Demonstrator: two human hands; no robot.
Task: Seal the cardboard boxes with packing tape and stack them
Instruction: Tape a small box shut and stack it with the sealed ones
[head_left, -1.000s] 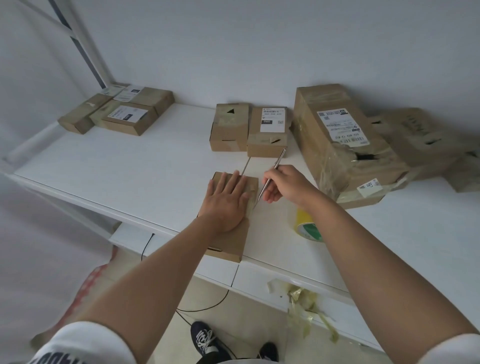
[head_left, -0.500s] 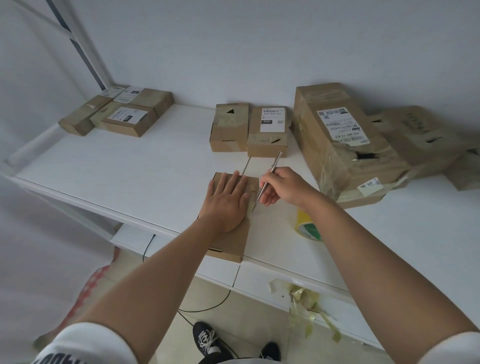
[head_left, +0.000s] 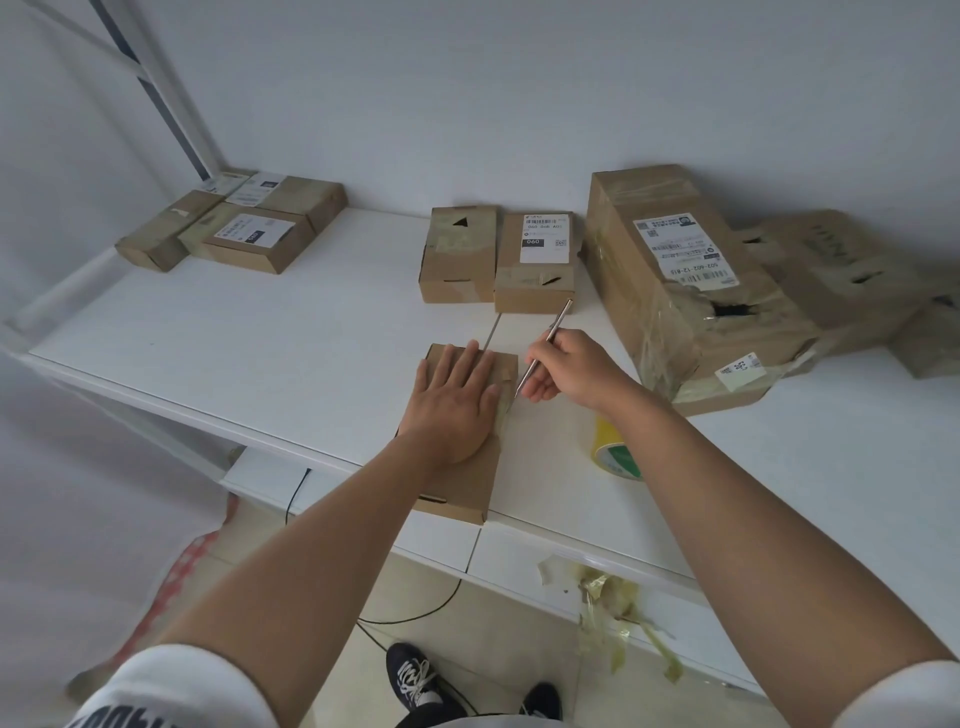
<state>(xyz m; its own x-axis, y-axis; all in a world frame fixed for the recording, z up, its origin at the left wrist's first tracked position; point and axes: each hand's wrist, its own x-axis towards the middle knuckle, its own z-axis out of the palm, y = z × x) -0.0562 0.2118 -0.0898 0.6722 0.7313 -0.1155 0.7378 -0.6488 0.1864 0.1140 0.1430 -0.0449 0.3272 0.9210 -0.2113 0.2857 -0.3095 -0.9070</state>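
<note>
A small flat cardboard box (head_left: 467, 483) lies at the front edge of the white table (head_left: 260, 353). My left hand (head_left: 452, 400) presses flat on its top, fingers straight. My right hand (head_left: 566, 369) pinches a thin metal cutter (head_left: 543, 351) like a pen, its tip touching the taped right edge of the box. A yellow and green roll of packing tape (head_left: 613, 452) stands just right of the box, partly hidden by my right forearm.
Two small boxes (head_left: 498, 260) stand side by side behind the one I hold. A large torn box (head_left: 675, 280) and more boxes (head_left: 841, 270) fill the back right. A stack of flat boxes (head_left: 239, 228) sits at the back left. Tape scraps (head_left: 608, 597) hang off the table's front edge.
My right hand has drawn the cutter a little nearer along the box's right edge. The left hand has stayed flat on the box.
</note>
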